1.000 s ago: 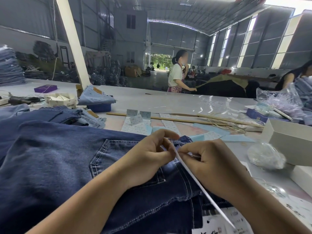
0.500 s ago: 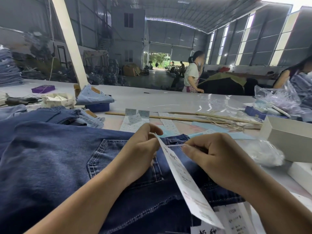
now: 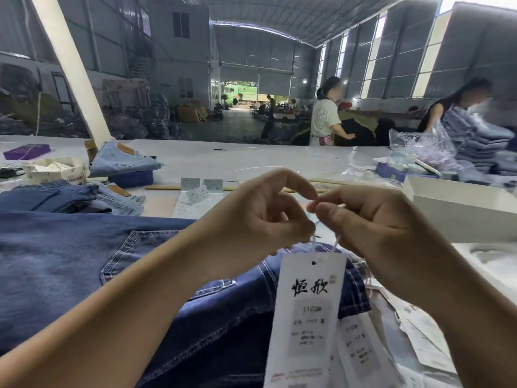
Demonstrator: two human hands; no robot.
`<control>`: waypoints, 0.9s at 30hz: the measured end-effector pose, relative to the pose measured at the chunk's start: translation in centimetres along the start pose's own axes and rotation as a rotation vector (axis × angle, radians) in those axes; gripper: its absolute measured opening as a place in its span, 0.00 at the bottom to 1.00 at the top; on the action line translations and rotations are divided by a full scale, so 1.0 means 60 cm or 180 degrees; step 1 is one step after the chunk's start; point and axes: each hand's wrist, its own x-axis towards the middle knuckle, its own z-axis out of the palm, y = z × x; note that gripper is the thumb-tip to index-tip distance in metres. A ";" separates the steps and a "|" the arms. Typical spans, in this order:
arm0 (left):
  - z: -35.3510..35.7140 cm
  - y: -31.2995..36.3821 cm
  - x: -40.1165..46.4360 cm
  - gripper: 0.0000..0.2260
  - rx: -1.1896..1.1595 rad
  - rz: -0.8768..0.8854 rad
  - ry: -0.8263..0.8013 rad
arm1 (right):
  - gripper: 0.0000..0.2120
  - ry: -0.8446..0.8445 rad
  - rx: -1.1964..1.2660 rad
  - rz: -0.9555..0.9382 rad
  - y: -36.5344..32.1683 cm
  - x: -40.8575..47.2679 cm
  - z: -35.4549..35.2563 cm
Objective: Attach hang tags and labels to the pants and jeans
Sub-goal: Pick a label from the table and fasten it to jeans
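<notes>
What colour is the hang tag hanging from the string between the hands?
White, with black brush lettering near its top; the hang tag shows best in the head view.

Dark blue jeans (image 3: 70, 256) lie spread on the table (image 3: 251, 161), back pocket up. Above their waistband, the left hand (image 3: 260, 219) and right hand (image 3: 372, 228) meet fingertip to fingertip, each pinching the thin white string (image 3: 314, 242) of a white hang tag (image 3: 306, 317), which dangles over the jeans. Beyond the jeans lie small paper labels (image 3: 197, 193), and to their right stands a white box (image 3: 461, 208).
</notes>
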 end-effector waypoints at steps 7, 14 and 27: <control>0.013 -0.012 -0.002 0.11 0.0309 -0.0028 -0.0040 | 0.05 -0.0290 -0.0035 0.0192 0.024 -0.028 -0.003; 0.022 -0.004 0.001 0.09 0.0264 -0.0199 -0.0104 | 0.14 -0.0278 0.0244 0.0288 0.042 -0.049 0.009; 0.045 0.017 -0.004 0.04 0.1851 -0.0531 -0.0710 | 0.12 0.0055 0.0255 0.0652 0.063 -0.094 0.029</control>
